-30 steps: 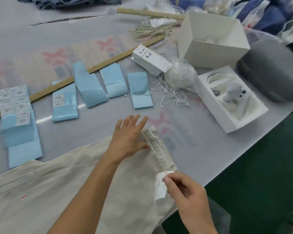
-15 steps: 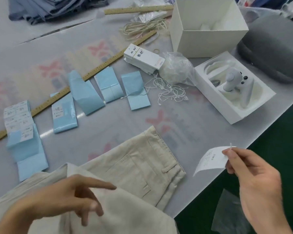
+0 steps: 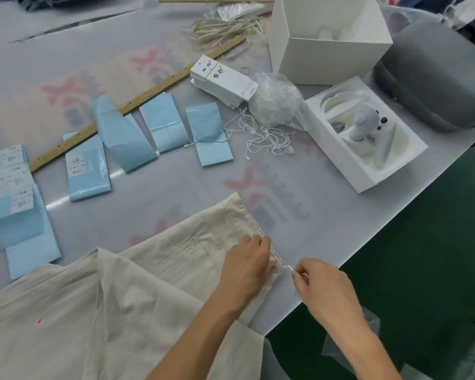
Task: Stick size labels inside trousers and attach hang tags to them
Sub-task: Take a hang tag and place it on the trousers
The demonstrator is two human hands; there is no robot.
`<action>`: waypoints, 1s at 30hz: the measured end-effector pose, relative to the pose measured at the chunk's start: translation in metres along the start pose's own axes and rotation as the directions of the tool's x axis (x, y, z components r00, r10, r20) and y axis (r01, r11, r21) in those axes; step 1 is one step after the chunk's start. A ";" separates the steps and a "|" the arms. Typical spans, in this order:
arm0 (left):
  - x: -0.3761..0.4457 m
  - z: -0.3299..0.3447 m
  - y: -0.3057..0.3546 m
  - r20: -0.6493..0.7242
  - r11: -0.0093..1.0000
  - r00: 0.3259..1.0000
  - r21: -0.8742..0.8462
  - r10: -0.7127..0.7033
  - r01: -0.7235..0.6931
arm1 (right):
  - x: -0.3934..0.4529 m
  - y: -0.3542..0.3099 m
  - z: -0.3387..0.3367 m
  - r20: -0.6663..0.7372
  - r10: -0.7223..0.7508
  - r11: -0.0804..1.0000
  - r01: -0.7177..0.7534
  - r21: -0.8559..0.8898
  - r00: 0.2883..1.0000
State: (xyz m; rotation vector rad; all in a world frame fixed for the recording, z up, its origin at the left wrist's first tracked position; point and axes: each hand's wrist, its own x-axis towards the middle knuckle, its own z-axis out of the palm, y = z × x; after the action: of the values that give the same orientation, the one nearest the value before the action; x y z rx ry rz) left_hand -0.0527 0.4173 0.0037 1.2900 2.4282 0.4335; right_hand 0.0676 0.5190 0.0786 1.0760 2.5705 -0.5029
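- Left hand presses down, fingers curled, gripping the beige trousers at the waistband.
- Right hand, just beside the waistband, pinches a thin white string.

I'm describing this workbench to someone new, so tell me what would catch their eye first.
First, the cream trousers spread over the near part of the table, with the left hand on the waistband and the right hand pinching something small and white beside it. Next, the row of pale blue label sheets across the middle. Then the open white box at the far right.
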 end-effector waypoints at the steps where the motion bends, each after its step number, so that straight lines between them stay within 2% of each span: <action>1: -0.006 0.002 0.000 -0.044 1.000 0.999 -0.012 -0.017 0.017 | 0.001 -0.002 0.009 0.012 -0.011 1.000 0.011 0.013 1.000; 3: -0.018 0.007 -0.001 -0.088 0.996 0.993 -0.063 -0.073 0.068 | 0.004 -0.006 0.026 0.050 -0.019 0.997 0.015 0.079 0.999; 7: -0.021 0.011 -0.010 -0.001 0.957 0.987 -0.246 -0.160 0.155 | 0.005 -0.007 0.049 0.090 0.040 0.962 -0.062 0.266 0.995; 11: -0.010 -0.003 -0.021 0.095 0.832 0.972 -0.504 -0.214 0.233 | 0.002 -0.009 0.056 0.051 0.071 0.907 -0.086 0.413 0.996; 15: -0.015 -0.006 -0.025 0.085 0.766 0.988 -0.624 -0.126 0.152 | 0.006 -0.018 0.054 0.043 0.025 0.918 -0.040 0.394 0.999; 17: -0.020 -0.002 -0.026 0.049 0.718 0.989 -0.683 -0.139 0.135 | 0.007 -0.020 0.051 0.029 0.012 0.938 -0.022 0.345 0.999; 21: -0.027 0.003 -0.032 0.065 0.591 0.976 -0.786 -0.210 0.180 | 0.003 -0.024 0.043 -0.092 -0.018 0.950 0.045 0.310 0.996; 24: -0.027 0.003 -0.035 0.083 0.527 0.971 -0.827 -0.226 0.194 | 0.006 -0.026 0.044 -0.017 -0.034 0.963 0.038 0.267 0.999; 27: -0.024 0.006 -0.041 0.118 0.516 0.971 -0.830 -0.208 0.211 | 0.012 -0.025 0.049 0.010 -0.018 0.948 0.014 0.319 1.000; 30: -0.023 0.005 -0.044 0.144 0.506 0.971 -0.833 -0.189 0.222 | 0.013 -0.024 0.055 -0.094 -0.027 0.907 0.064 0.416 0.995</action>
State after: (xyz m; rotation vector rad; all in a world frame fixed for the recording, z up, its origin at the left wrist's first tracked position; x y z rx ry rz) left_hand -0.0709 0.3749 -0.0153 0.5315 1.8194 1.3069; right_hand 0.0492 0.4872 0.0293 1.1914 2.6339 -1.0828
